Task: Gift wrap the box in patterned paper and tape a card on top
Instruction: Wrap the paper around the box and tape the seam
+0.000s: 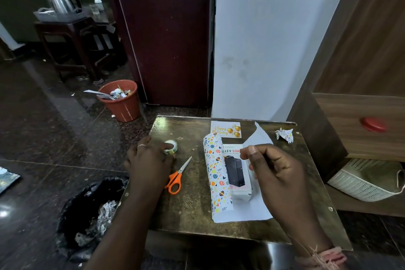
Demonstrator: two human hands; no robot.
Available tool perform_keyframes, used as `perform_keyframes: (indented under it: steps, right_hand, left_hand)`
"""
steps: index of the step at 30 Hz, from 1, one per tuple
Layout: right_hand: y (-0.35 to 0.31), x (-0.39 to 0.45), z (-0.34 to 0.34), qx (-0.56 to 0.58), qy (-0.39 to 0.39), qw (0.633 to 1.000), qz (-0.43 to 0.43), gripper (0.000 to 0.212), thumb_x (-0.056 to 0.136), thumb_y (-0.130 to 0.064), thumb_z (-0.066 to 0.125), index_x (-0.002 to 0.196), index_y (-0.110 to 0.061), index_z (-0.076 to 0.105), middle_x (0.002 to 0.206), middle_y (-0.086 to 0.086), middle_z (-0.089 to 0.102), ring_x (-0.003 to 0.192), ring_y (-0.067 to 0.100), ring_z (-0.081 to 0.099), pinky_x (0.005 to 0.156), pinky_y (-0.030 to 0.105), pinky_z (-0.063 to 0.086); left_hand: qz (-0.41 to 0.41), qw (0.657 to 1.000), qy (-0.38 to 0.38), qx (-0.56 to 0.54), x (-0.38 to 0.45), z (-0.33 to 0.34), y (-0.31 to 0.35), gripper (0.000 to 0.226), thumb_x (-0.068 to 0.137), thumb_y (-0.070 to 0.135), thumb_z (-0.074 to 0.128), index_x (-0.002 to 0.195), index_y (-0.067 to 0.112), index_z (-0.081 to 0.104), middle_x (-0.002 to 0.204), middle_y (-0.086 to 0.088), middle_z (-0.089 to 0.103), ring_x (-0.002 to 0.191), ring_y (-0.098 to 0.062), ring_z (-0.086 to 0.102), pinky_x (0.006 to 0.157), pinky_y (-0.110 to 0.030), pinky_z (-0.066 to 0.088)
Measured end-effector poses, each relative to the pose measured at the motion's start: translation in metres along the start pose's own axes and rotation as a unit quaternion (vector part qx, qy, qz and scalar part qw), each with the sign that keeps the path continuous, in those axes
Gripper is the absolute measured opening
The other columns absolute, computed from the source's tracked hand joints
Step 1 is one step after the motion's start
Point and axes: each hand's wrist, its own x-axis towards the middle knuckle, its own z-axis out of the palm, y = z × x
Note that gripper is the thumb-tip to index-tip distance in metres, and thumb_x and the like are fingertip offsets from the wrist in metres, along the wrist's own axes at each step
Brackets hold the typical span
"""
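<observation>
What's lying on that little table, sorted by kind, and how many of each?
Boxes: 1, the box
Wrapping sheets: 1, the patterned paper
Cards: 1, the birthday card
Tape rolls: 1, the tape roll
Scissors: 1, the scissors
Crumpled scraps: 1, the paper scrap
Total: 6

Small dark table: patterned wrapping paper at centre, carrying the box. Beyond the paper, a birthday card; right of the card, a crumpled paper scrap. Left of the paper, orange-handled scissors and a tape roll.
</observation>
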Motion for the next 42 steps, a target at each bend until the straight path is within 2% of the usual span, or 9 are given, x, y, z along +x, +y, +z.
perform_keyframes:
  steps: [7,10,13,16,19,25,33,37,42]
  right_hand:
    - [0.003,0.000,0.002,-0.010,-0.010,1.000,-0.008,0.023,0.093,-0.037,0.060,0.083,-0.022,0.074,0.085,-0.005,0.075,0.076,0.012,0.067,0.074,0.033,0.055]
    - [0.005,-0.001,0.003,-0.003,-0.008,1.000,-0.011,0.020,0.095,-0.032,0.062,0.084,-0.021,0.074,0.085,-0.003,0.074,0.080,0.018,0.068,0.076,0.037,0.055]
    - [0.004,0.000,0.005,0.007,-0.005,1.000,-0.012,0.013,0.097,-0.022,0.065,0.089,-0.023,0.075,0.089,-0.006,0.075,0.086,0.015,0.070,0.078,0.032,0.056]
    - [0.004,0.000,0.007,0.032,-0.024,0.999,-0.004,0.015,0.094,-0.019,0.068,0.102,-0.030,0.074,0.095,-0.007,0.074,0.087,0.013,0.068,0.080,0.030,0.056]
    - [0.003,-0.001,0.010,0.078,-0.084,0.993,0.011,0.034,0.090,-0.012,0.075,0.115,-0.036,0.070,0.101,-0.006,0.069,0.084,0.017,0.066,0.080,0.036,0.057]
    - [0.001,-0.005,0.019,0.103,-0.130,0.986,0.018,0.049,0.081,-0.002,0.083,0.119,-0.030,0.069,0.107,0.000,0.068,0.081,0.024,0.066,0.080,0.048,0.056]
    - [0.002,-0.003,0.022,0.112,-0.107,0.987,0.036,0.045,0.076,-0.001,0.085,0.115,-0.020,0.071,0.092,0.001,0.070,0.075,0.014,0.064,0.072,0.027,0.055]
    - [0.008,-0.002,0.027,0.108,-0.066,0.992,0.026,0.047,0.074,-0.003,0.087,0.114,-0.022,0.071,0.091,0.005,0.070,0.074,0.017,0.065,0.073,0.029,0.057]
    - [0.009,-0.003,0.028,0.100,-0.022,0.995,0.005,0.035,0.075,-0.014,0.086,0.107,-0.024,0.076,0.089,0.003,0.074,0.080,0.024,0.069,0.077,0.034,0.059]
  left_hand:
    - [0.019,0.998,0.062,-0.027,-0.002,0.007,0.003,0.018,0.087,0.030,0.077,0.104,0.037,0.077,0.147,0.000,0.053,0.136,-0.033,0.039,0.106,-0.050,0.032]
    - [0.049,0.967,0.056,-0.245,-0.004,-0.006,0.022,0.015,0.089,0.021,0.078,0.085,0.035,0.074,0.097,0.016,0.071,0.102,-0.005,0.059,0.091,-0.035,0.039]
    - [-0.026,0.826,-0.110,-0.553,-0.030,-0.024,0.054,0.011,0.093,0.018,0.069,0.102,0.023,0.073,0.076,0.007,0.069,0.068,-0.003,0.054,0.072,-0.031,0.045]
    - [-0.091,0.651,-0.224,-0.720,-0.059,-0.035,0.072,0.022,0.088,0.020,0.061,0.108,0.012,0.066,0.081,0.002,0.061,0.069,-0.008,0.050,0.065,-0.025,0.039]
    - [-0.128,0.576,-0.263,-0.763,-0.080,-0.044,0.078,0.013,0.090,0.018,0.057,0.096,0.010,0.066,0.078,-0.003,0.059,0.068,-0.012,0.053,0.056,-0.022,0.044]
    - [-0.153,0.565,-0.263,-0.767,-0.102,-0.043,0.076,0.024,0.095,0.020,0.058,0.087,0.012,0.078,0.075,-0.004,0.060,0.061,-0.011,0.053,0.052,-0.023,0.044]
    - [-0.149,0.563,-0.312,-0.751,-0.099,-0.042,0.079,0.027,0.099,0.025,0.057,0.107,0.009,0.077,0.090,-0.005,0.065,0.066,-0.009,0.050,0.060,-0.023,0.039]
    - [-0.167,0.557,-0.327,-0.745,-0.095,-0.044,0.086,0.026,0.096,0.023,0.058,0.102,0.008,0.078,0.083,-0.004,0.065,0.064,-0.009,0.052,0.057,-0.022,0.044]
    - [-0.176,0.549,-0.350,-0.738,-0.087,-0.042,0.077,0.023,0.097,0.021,0.061,0.116,0.007,0.063,0.086,-0.005,0.063,0.069,-0.012,0.054,0.059,-0.023,0.046]
